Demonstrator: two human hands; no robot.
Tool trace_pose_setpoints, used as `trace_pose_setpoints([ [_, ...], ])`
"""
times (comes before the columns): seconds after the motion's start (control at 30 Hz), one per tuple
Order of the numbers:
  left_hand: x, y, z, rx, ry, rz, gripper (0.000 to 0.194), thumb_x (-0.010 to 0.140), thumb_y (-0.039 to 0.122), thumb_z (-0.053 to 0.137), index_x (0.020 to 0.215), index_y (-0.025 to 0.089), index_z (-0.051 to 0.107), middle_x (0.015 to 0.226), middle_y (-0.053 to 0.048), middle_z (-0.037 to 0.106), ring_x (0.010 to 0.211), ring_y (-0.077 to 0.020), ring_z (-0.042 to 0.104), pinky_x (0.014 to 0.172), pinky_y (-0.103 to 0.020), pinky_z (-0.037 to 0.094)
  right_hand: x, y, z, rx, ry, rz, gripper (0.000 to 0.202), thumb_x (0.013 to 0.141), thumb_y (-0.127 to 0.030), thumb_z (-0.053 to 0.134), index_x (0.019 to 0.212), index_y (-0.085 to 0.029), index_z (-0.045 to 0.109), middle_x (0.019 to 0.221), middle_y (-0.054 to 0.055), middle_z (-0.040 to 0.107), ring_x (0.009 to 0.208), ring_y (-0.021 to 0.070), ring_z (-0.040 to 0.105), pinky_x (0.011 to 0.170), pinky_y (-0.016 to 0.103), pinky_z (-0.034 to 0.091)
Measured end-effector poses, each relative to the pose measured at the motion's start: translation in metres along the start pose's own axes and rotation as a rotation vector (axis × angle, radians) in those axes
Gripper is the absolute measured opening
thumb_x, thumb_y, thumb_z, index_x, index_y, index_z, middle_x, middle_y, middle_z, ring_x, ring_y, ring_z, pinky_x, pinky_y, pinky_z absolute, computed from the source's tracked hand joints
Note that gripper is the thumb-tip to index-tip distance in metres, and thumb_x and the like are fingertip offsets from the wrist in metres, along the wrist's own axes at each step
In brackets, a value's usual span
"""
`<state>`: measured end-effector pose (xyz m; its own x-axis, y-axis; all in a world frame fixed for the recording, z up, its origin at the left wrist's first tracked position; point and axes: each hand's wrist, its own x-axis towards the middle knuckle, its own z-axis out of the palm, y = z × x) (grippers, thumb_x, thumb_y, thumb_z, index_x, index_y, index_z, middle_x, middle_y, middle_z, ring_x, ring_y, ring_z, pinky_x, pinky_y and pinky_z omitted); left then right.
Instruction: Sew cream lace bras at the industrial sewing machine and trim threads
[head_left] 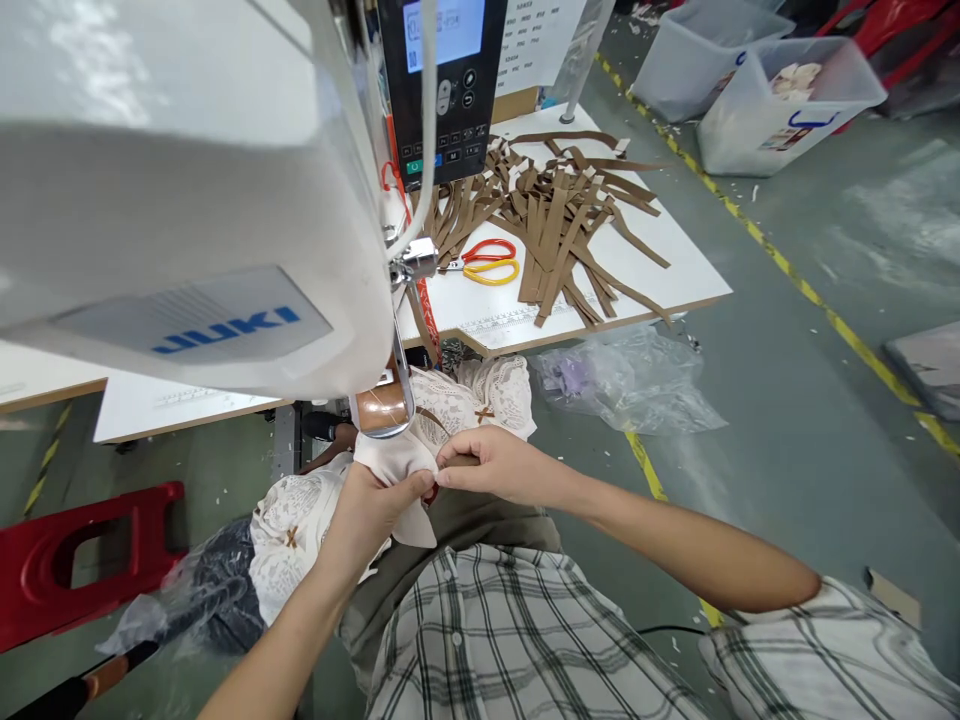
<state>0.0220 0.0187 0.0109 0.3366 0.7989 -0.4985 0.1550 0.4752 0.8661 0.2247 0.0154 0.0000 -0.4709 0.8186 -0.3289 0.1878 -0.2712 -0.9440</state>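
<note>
Below the head of a white sewing machine (247, 200), my left hand (367, 510) pinches a piece of pale fabric (394, 457) between thumb and fingers. Close beside it, my right hand (491, 465) is closed on the end of a brown strap, its fingertips near my left thumb. White lace garments (506, 393) with small brown bows lie behind my hands, and another lace garment (289, 530) hangs at the left of my lap. Something red shows just under my left thumb, mostly hidden.
Brown straps (555, 230) are heaped on the white table (675, 270), beside scissors (491, 262) with red and yellow handles. A control panel (450, 90) stands behind. Plastic bins (787, 110) are at upper right, a red stool (90, 560) at left.
</note>
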Motion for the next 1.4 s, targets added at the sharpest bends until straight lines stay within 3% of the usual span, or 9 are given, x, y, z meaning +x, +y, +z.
trace_pose_setpoints([
  [0.17, -0.011, -0.001, -0.003, -0.088, -0.034, -0.032, 0.028, 0.077, 0.040, 0.076, 0.080, 0.014, 0.066, 0.072, -0.003, 0.066, 0.067, -0.0149, 0.057, 0.065, -0.025, 0.045, -0.003, -0.016, 0.006, -0.124, 0.065, -0.062, 0.013, 0.078, -0.022, 0.059, 0.070, -0.016, 0.068, 0.053, -0.007, 0.030, 0.053, 0.0082, 0.029, 0.051, 0.023, 0.023],
  [0.27, -0.023, -0.019, -0.021, -0.124, -0.065, 0.030, 0.038, 0.079, 0.049, 0.072, 0.098, 0.016, 0.070, 0.087, -0.006, 0.070, 0.083, -0.0222, 0.064, 0.075, -0.031, 0.049, 0.001, -0.030, -0.002, 0.096, -0.095, 0.027, 0.010, 0.072, -0.022, 0.061, 0.075, -0.016, 0.068, 0.056, -0.007, 0.046, 0.053, 0.0076, 0.036, 0.051, 0.022, 0.027],
  [0.4, -0.037, -0.052, -0.031, -0.266, 0.098, 0.306, 0.068, 0.072, 0.081, 0.056, 0.111, 0.026, 0.066, 0.106, -0.006, 0.070, 0.104, -0.0307, 0.064, 0.088, -0.041, 0.050, 0.011, -0.057, -0.014, 0.305, -0.200, 0.084, 0.015, 0.064, -0.026, 0.067, 0.075, -0.015, 0.068, 0.065, -0.003, 0.060, 0.060, 0.0098, 0.051, 0.059, 0.022, 0.040],
  [0.5, -0.042, -0.060, -0.011, -0.400, 0.033, 0.330, 0.108, 0.065, 0.097, 0.000, 0.146, 0.034, 0.034, 0.125, -0.012, 0.065, 0.106, -0.0329, 0.066, 0.086, -0.052, 0.051, 0.016, -0.082, -0.012, 0.332, -0.346, 0.121, 0.018, 0.063, -0.025, 0.069, 0.078, -0.015, 0.066, 0.069, -0.002, 0.063, 0.061, 0.0103, 0.056, 0.061, 0.024, 0.045],
  [0.6, -0.045, -0.048, 0.007, -0.358, 0.040, 0.412, 0.114, 0.061, 0.090, -0.020, 0.157, 0.030, -0.004, 0.144, -0.017, 0.051, 0.115, -0.0344, 0.063, 0.086, -0.056, 0.051, 0.019, -0.108, -0.009, 0.198, -0.504, 0.102, 0.017, 0.065, -0.024, 0.068, 0.079, -0.015, 0.065, 0.061, -0.006, 0.055, 0.053, 0.0071, 0.047, 0.054, 0.020, 0.039],
  [0.73, -0.047, -0.023, -0.008, -0.132, 0.125, 0.671, 0.098, 0.070, 0.090, -0.006, 0.152, 0.038, -0.019, 0.149, -0.013, 0.047, 0.125, -0.0346, 0.057, 0.087, -0.057, 0.053, 0.026, -0.137, -0.016, -0.165, -0.591, -0.015, 0.010, 0.071, -0.021, 0.062, 0.077, -0.015, 0.066, 0.054, -0.008, 0.041, 0.050, 0.0056, 0.036, 0.050, 0.020, 0.029],
  [0.93, -0.038, -0.001, -0.056, 0.660, 0.279, 1.019, 0.075, 0.088, 0.053, 0.061, 0.153, 0.029, 0.031, 0.108, -0.010, 0.071, 0.099, -0.0279, 0.069, 0.095, -0.046, 0.054, 0.049, -0.145, -0.029, -0.868, -0.246, -0.168, 0.012, 0.072, -0.018, 0.057, 0.061, -0.018, 0.052, 0.057, -0.005, 0.041, 0.055, 0.0086, 0.030, 0.053, 0.025, 0.022],
  [1.13, -0.014, 0.000, -0.073, 1.087, 0.113, 1.035, 0.074, 0.088, 0.052, 0.060, 0.152, 0.025, 0.033, 0.121, -0.012, 0.068, 0.115, -0.0307, 0.064, 0.097, -0.042, 0.052, 0.050, -0.143, -0.026, -0.945, -0.281, -0.175, 0.018, 0.074, -0.019, 0.056, 0.061, -0.019, 0.043, 0.057, -0.005, 0.040, 0.056, 0.0094, 0.030, 0.054, 0.026, 0.020],
  [1.4, 0.019, -0.005, -0.080, 1.376, 0.179, 1.221, 0.071, 0.087, 0.044, 0.067, 0.149, 0.025, 0.039, 0.098, -0.007, 0.074, 0.100, -0.0271, 0.069, 0.095, -0.039, 0.053, 0.056, -0.134, -0.027, -0.976, -0.194, -0.155, 0.024, 0.078, -0.026, 0.057, 0.060, -0.019, 0.042, 0.057, -0.005, 0.034, 0.058, 0.0102, 0.027, 0.057, 0.027, 0.021],
])
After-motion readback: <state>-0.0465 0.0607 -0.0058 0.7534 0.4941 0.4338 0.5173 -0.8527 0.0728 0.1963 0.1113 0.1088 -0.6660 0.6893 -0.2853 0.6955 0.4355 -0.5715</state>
